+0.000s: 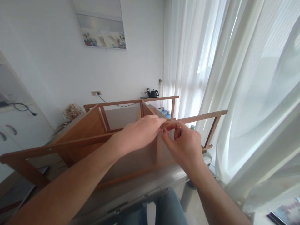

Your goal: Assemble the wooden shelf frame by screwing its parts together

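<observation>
A wooden shelf frame (199,118) lies on its side in front of me, its long rails running left to right with brown panels between them. My left hand (142,129) rests over the near rail where a divider panel meets it. Its fingers are bent closed, and what they pinch is hidden. Beside it, my right hand (184,142) has thumb and forefinger pinched on a thin metal piece (163,126) at the rail. A small dark metal end also shows among the curled fingers of that hand; its kind is unclear. The fingertips of both hands nearly meet.
The frame stands on a grey table (168,175) with a rounded edge. White curtains (217,62) hang at the right. Beyond the frame are a black kettle (154,93) and blue-topped bottles (168,114). White cabinets (14,137) stand at the left.
</observation>
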The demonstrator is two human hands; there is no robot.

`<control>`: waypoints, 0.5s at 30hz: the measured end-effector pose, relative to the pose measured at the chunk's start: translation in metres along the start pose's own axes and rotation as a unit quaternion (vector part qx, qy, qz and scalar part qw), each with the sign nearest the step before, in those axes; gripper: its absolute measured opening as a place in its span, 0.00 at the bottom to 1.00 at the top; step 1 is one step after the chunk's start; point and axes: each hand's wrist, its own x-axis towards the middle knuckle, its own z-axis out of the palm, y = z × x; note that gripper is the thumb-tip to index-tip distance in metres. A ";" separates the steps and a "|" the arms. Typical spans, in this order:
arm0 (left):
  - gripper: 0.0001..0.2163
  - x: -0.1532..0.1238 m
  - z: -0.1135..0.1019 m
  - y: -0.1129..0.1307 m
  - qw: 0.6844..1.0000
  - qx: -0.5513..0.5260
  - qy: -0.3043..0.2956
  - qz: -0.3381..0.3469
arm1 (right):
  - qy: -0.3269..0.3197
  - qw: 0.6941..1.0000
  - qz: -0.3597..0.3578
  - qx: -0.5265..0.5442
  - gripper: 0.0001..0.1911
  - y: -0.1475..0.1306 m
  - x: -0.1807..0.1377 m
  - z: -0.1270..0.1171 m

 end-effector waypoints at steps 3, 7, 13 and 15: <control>0.11 -0.001 0.000 0.000 1.000 0.002 0.002 -0.004 | 0.000 1.000 -0.013 0.009 0.07 0.002 0.001 0.000; 0.12 -0.001 0.000 0.001 1.000 0.003 0.005 -0.005 | -0.005 1.000 -0.016 0.016 0.08 0.003 0.002 0.000; 0.13 -0.001 0.001 0.001 1.000 0.004 0.010 -0.006 | -0.002 1.000 -0.020 0.016 0.08 0.002 0.002 0.001; 0.13 -0.001 0.001 0.001 1.000 0.007 0.010 -0.007 | -0.001 1.000 -0.023 0.018 0.08 0.003 0.002 0.001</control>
